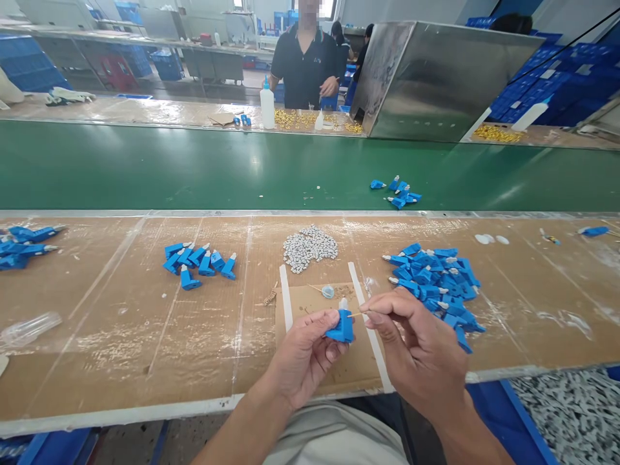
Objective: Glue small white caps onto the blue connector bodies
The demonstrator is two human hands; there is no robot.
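Note:
My left hand (310, 355) is closed around a small blue plastic part (341, 328) with a pale tip pointing up. Between the thumb and fingers of my right hand (416, 349) is a thin wooden stick (357, 314), its end touching or close to the blue part's side. Both hands are over a cardboard sheet (334, 381) edged by two white strips. Just beyond them lies a small round blob of pale bluish material (328, 292) with another thin stick at it. Farther off is a pile of small grey pieces (310, 247).
A large heap of blue parts (436, 278) lies right of my hands; smaller groups (201, 261) lie left. Behind the table runs a green conveyor belt (194, 168) carrying several blue parts (398, 192). Across it stand a person (305, 64), a white bottle (267, 106) and a metal box (436, 84).

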